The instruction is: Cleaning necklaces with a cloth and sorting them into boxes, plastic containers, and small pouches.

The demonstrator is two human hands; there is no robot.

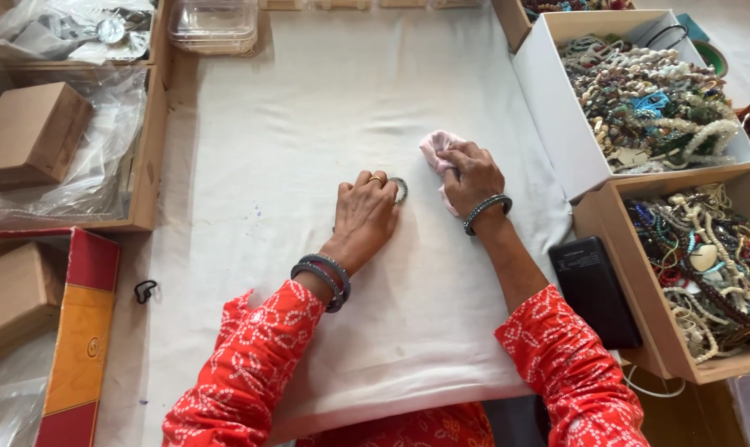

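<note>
In the centre of the frame, the left hand lies palm down on the white cloth-covered table, its fingers curled, and the fingertips press on a small dark beaded ring-shaped bracelet that lies flat on the cloth just right of the knuckles. The right hand is closed around a crumpled pale pink cloth, just right of the bracelet. I judge that the bracelet can slip from under the fingertips if the pink cloth pushes it sideways, because only its edge is held. Being a ring, it has no clear long axis; its opening faces up to the camera. At the right of the frame stand a white box of mixed beaded jewellery and a brown cardboard box of necklaces.
</note>
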